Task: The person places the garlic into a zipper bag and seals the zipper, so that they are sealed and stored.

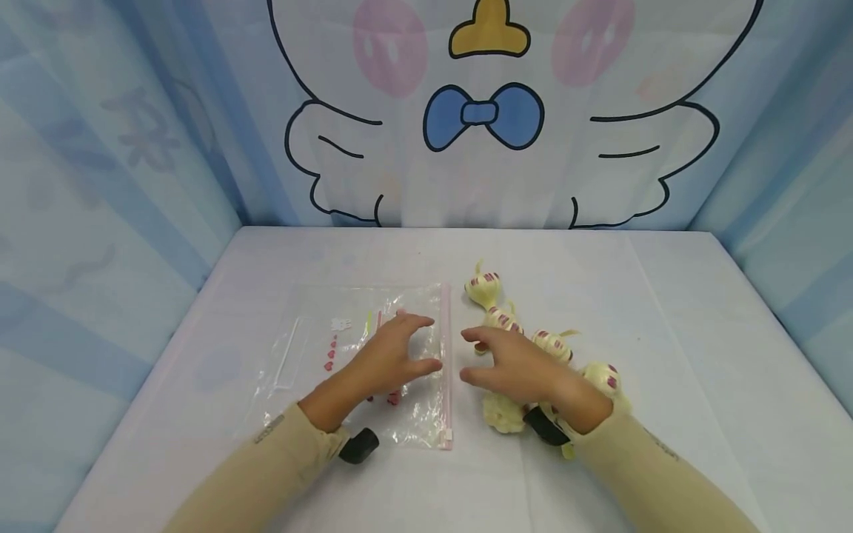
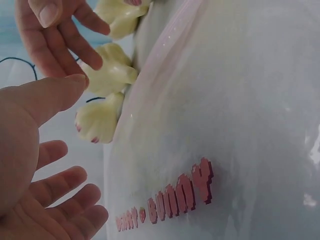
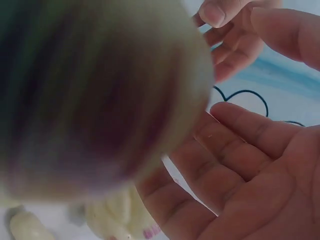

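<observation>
A clear plastic zip bag [image 1: 418, 426] with a pink zip edge [image 1: 446, 400] lies flat on the table. Over its right part hovers my left hand [image 1: 389, 359], fingers spread and holding nothing. Red "BUNNY" lettering [image 2: 182, 195] shows on the bag in the left wrist view. Just right of the zip edge, my right hand [image 1: 516, 364] is held with thumb and fingers apart, palm towards the left hand. Beneath and around it lie several pale yellow toys [image 1: 483, 289] with dark pink stripes. One striped toy [image 3: 110, 100] looms large and blurred in the right wrist view.
The white table [image 1: 700, 355] is backed by a curtain [image 1: 566, 170] with a cartoon figure. Blue-patterned curtains [image 1: 100, 185] hang at both sides. Black devices [image 1: 360, 446] sit at both wrists.
</observation>
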`<move>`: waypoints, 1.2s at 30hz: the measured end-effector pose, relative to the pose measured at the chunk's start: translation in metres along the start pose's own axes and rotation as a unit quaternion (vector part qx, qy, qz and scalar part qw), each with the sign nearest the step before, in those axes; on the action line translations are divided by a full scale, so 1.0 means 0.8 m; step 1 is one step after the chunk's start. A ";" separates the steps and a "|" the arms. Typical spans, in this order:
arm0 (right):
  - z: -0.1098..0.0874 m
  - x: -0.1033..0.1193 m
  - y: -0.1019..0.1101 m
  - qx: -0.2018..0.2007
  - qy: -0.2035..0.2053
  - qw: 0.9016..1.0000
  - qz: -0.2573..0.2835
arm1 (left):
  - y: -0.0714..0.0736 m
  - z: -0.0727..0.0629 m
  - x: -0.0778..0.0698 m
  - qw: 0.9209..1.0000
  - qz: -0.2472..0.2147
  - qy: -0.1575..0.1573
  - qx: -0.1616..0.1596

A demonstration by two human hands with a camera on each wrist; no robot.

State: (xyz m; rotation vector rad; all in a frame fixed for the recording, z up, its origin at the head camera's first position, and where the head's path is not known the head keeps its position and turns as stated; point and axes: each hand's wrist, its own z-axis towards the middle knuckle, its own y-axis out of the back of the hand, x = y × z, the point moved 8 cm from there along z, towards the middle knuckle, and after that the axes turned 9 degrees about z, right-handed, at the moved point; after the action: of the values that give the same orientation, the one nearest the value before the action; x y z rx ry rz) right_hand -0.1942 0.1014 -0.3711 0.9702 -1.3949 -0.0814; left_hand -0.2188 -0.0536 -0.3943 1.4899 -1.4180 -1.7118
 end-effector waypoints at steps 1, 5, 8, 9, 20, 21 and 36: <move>0.001 -0.001 -0.002 0.005 -0.001 1.000 0.001 | 0.000 0.000 -0.001 1.000 -0.001 -0.003 0.000; 0.005 -0.003 -0.011 0.021 -0.004 1.000 -0.004 | -0.002 -0.001 -0.004 1.000 -0.006 -0.019 -0.003; 0.006 -0.004 -0.016 0.030 -0.008 0.999 -0.012 | -0.003 -0.001 -0.004 1.000 -0.007 -0.024 -0.003; 0.007 -0.006 -0.018 0.033 -0.012 0.999 -0.011 | -0.003 -0.001 -0.004 1.000 -0.007 -0.025 -0.003; 0.013 -0.011 -0.033 0.053 -0.023 0.998 -0.008 | -0.008 -0.001 -0.005 0.999 -0.020 -0.038 -0.001; 0.013 -0.011 -0.033 0.054 -0.025 0.998 -0.009 | -0.009 -0.001 -0.004 0.999 -0.022 -0.038 -0.001; 0.016 -0.016 -0.040 0.081 -0.023 0.996 -0.041 | -0.025 0.005 0.001 0.999 -0.041 -0.028 0.019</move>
State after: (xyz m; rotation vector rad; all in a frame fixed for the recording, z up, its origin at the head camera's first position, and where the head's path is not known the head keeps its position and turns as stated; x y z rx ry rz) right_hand -0.1927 0.0819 -0.4020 1.1674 -1.4207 -0.0524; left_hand -0.2169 -0.0454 -0.4132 1.5512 -1.4446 -1.7980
